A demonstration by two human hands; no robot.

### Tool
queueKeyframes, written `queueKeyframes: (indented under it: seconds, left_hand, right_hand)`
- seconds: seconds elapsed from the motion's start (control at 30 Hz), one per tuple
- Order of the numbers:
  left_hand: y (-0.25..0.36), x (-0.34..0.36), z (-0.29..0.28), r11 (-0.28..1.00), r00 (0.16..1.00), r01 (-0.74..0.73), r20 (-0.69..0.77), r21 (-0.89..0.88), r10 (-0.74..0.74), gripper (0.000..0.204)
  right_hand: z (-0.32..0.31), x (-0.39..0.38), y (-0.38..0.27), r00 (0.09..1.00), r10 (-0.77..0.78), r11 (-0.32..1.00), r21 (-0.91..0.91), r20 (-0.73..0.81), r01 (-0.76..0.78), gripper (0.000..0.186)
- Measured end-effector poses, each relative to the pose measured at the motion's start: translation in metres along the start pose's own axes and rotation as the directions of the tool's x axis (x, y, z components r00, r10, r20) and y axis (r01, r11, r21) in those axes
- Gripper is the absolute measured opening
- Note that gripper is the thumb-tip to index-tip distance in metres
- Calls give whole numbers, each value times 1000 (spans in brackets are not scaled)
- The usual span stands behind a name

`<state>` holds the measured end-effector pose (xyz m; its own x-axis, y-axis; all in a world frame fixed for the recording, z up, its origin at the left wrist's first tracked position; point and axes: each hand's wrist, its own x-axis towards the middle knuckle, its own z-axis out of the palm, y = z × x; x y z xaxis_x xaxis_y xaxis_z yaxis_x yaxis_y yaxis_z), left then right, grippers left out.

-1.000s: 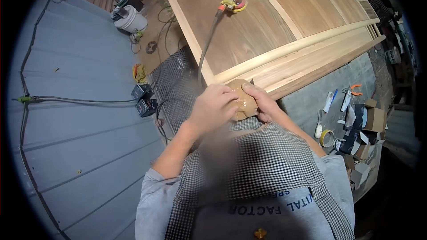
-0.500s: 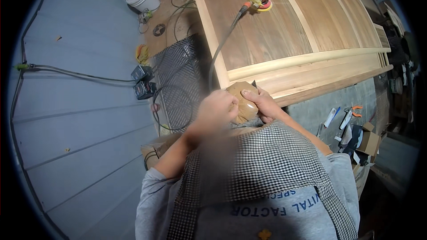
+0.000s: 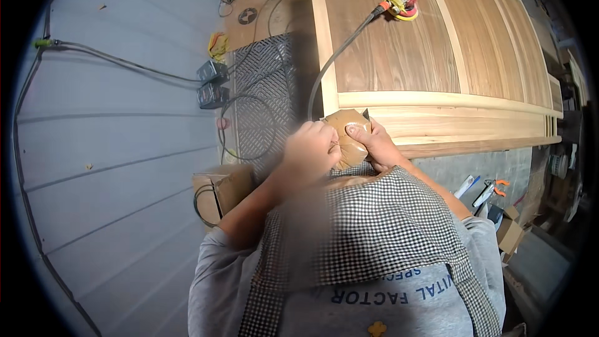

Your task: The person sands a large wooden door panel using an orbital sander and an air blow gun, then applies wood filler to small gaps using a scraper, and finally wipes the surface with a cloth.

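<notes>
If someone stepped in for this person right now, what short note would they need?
Left hand: closed on the brown sandpaper sheet, blurred.
Right hand: holds the same sheet, thumb on top.
The sheet is held in front of the chest, at the near edge of the big wooden panel.
A corded power sander lies on the panel, untouched.
Done: cannot tell how much is sanded.
Left: the sheet is not yet on the wood.
</notes>
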<state>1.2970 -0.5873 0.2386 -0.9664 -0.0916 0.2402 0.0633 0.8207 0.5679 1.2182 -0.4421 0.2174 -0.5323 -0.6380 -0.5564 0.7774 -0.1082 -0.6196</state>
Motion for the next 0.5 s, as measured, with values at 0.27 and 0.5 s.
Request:
queueKeyframes:
  seconds: [0.27, 0.5]
  left_hand:
    - [-18, -8, 4, 997, 995, 53, 83, 58, -58, 8]
    - [-108, -37, -64, 367, 714, 563, 212, -741, -668, 19]
  right_hand:
    - [8, 6, -2, 999, 50, 995, -85, 11, -49, 44]
    - [2, 8, -7, 987, 79, 996, -59, 141, -71, 46]
